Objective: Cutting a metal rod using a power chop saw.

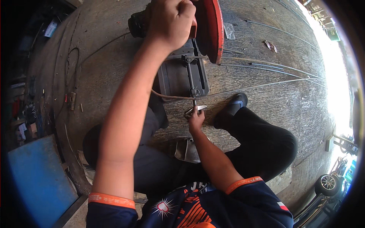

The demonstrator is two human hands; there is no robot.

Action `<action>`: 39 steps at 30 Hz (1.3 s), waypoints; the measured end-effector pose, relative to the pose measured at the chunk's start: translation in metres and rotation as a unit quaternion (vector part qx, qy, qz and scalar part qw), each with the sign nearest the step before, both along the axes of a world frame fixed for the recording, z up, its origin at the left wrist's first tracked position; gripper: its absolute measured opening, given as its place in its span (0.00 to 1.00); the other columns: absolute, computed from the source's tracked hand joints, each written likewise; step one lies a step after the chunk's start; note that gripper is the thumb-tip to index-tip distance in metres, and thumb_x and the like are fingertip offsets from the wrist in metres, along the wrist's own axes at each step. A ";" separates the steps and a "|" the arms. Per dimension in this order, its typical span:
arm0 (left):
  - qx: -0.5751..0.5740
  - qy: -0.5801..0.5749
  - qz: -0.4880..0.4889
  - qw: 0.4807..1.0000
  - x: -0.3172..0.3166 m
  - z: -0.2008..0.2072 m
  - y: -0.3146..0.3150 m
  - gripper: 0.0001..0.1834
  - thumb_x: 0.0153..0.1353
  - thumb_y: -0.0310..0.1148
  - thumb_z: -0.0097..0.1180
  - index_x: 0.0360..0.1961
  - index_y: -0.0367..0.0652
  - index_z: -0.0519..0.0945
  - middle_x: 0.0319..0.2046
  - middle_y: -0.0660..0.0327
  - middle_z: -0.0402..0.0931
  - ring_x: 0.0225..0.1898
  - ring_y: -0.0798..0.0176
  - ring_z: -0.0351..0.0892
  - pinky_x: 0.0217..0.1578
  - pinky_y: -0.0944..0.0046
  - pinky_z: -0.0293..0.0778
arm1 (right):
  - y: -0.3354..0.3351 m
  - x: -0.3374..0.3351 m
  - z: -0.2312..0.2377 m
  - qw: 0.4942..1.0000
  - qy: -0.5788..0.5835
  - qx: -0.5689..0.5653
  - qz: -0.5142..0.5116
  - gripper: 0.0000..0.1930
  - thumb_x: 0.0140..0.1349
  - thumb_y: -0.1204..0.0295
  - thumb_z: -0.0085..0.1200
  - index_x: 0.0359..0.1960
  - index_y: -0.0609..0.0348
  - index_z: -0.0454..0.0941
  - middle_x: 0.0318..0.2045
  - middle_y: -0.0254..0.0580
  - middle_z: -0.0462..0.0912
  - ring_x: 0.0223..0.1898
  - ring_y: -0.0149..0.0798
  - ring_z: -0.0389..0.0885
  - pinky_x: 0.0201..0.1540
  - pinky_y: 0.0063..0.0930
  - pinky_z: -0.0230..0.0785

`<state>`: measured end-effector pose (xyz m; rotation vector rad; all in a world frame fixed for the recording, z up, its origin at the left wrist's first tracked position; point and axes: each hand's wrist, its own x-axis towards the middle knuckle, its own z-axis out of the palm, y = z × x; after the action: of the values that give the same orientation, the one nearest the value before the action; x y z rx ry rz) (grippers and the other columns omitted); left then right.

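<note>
I squat over a cut-off saw on a concrete floor. My left hand (171,21) is closed around the saw's handle beside the red blade guard (213,30), with the black motor (137,23) to its left. My right hand (195,118) grips the small metal crank (197,109) at the near end of the vise screw (190,76), over the grey saw base (173,78). Several long thin metal rods (266,68) run from the saw's vise toward the right.
A bent metal sheet piece (185,150) lies on the floor between my legs. My right foot in a dark shoe (234,106) rests by the rods. A blue panel (38,178) lies at the lower left, a small wheel (327,183) at the lower right.
</note>
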<state>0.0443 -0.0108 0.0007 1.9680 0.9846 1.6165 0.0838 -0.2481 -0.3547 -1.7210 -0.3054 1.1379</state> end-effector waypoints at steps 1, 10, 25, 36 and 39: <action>0.066 0.177 0.075 0.979 -0.004 0.005 0.006 0.15 0.57 0.37 0.46 0.35 0.35 0.77 0.43 0.43 0.70 0.44 0.49 0.72 0.49 0.54 0.67 | 0.008 -0.004 0.004 0.992 0.054 -0.035 -0.113 0.20 0.63 0.65 0.48 0.49 0.70 0.69 0.44 0.53 0.76 0.38 0.43 0.78 0.38 0.31 0.70; -0.162 0.316 0.096 0.930 0.030 0.054 0.011 0.12 0.45 0.32 0.49 0.25 0.39 0.82 0.28 0.46 0.79 0.37 0.46 0.79 0.43 0.55 0.72 | -0.022 0.014 -0.009 0.931 -0.323 0.126 0.111 0.18 0.58 0.70 0.52 0.49 0.66 0.71 0.40 0.56 0.75 0.40 0.45 0.77 0.47 0.35 0.68; -0.154 0.251 0.084 0.952 0.021 0.047 0.010 0.10 0.45 0.31 0.49 0.22 0.38 0.80 0.28 0.45 0.79 0.35 0.47 0.79 0.40 0.55 0.73 | -0.013 0.017 -0.004 0.987 -0.129 0.061 0.078 0.18 0.52 0.79 0.50 0.47 0.70 0.72 0.41 0.53 0.79 0.44 0.41 0.77 0.50 0.31 0.65; -0.103 0.238 0.099 0.961 0.024 0.032 0.014 0.09 0.46 0.30 0.48 0.21 0.37 0.79 0.27 0.45 0.78 0.34 0.46 0.78 0.40 0.54 0.72 | -0.003 0.012 0.003 0.828 0.524 0.034 -0.195 0.13 0.65 0.57 0.45 0.37 0.53 0.68 0.33 0.39 0.73 0.29 0.34 0.70 0.53 0.44 0.65; -0.023 0.229 0.108 0.967 0.025 0.015 0.005 0.06 0.45 0.26 0.48 0.17 0.37 0.76 0.27 0.47 0.76 0.38 0.47 0.73 0.44 0.55 0.69 | -0.002 0.011 -0.003 0.842 0.496 0.027 -0.211 0.14 0.63 0.60 0.49 0.42 0.57 0.69 0.38 0.45 0.75 0.37 0.41 0.73 0.55 0.44 0.62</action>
<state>0.0693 -0.0063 0.0153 2.3233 1.4368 1.2420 0.0948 -0.2501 -0.3582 -0.8780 0.6506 1.4822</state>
